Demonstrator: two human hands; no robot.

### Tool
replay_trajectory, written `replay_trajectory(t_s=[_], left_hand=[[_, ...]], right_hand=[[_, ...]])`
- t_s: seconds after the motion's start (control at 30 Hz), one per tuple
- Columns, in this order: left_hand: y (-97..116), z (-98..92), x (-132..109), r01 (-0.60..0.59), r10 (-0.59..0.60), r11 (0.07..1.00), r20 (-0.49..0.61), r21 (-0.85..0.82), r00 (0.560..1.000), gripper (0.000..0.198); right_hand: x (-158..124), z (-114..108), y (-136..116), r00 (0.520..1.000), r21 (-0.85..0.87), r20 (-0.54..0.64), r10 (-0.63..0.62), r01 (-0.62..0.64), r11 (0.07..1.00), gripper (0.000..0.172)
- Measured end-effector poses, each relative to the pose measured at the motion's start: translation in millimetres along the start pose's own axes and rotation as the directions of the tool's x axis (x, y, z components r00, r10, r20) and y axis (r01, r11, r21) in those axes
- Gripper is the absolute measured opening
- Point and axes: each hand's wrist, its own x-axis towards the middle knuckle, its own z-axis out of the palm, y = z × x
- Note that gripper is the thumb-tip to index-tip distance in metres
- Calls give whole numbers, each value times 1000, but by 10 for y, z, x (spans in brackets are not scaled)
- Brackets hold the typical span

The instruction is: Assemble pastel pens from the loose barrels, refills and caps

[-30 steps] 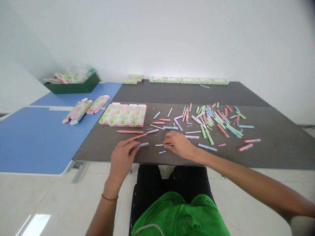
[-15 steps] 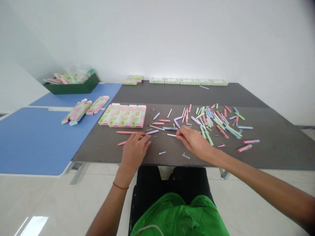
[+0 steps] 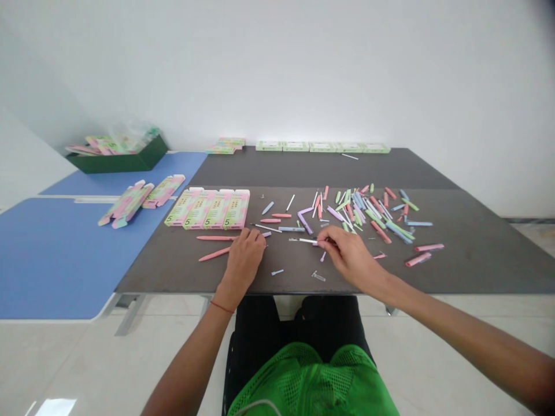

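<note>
The white refill (image 3: 303,240) lies near the front edge of the dark table (image 3: 477,260), its end pinched between thumb and forefinger of the right hand (image 3: 349,257). At its 9 o'clock the left hand (image 3: 245,257) rests with fingers curled over a purple barrel (image 3: 266,234); whether it grips the barrel is unclear. Pink pens (image 3: 215,237) lie at that hand's 9 o'clock. Boxes (image 3: 208,209) printed "5" sit at 11 o'clock, and loose pen parts (image 3: 368,211) crowd 1 o'clock.

4 printed boxes (image 3: 207,208) side by side; green bin (image 3: 117,162) on blue table (image 3: 52,254); flat cartons (image 3: 130,200) nearby.
</note>
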Motion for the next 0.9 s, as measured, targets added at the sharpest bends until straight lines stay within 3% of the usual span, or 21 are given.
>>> replay_trajectory(t_s=[0.13, 0.27, 0.37, 0.5, 0.57, 0.73, 0.9], left_hand=[[36, -50, -10, -1, 0, 999, -25, -40, 1000, 20], [132, -278, -118, -36, 21, 979, -78, -200, 997, 12], [245, -522, -247, -109, -5, 851, -215, -513, 977, 5], [350, -730, -375, -127, -106, 768, -321, -628, 941, 9], [370, -759, -400, -94, -162, 717, -296, -691, 941, 9], [390, -729, -404, 43, -281, 424, -86, -905, 956, 7], [408, -694, -419, 63, -284, 372, -49, -926, 958, 11]], right_hand=[[3, -31, -2, 1000, 36, -6, 21, -21, 999, 13], [-29, -94, -45, 1000, 87, 10, -7, 6, 996, 13], [-79, -150, -111, 997, 106, -24, -69, 71, 992, 14], [-139, -215, -199, 992, 112, -72, -106, 113, 987, 15], [-154, -232, -234, 989, 107, -92, -119, 129, 986, 15], [-154, -238, -298, 980, 116, -128, -153, 168, 979, 17], [-152, -228, -321, 984, 134, -115, -137, 152, 979, 17]])
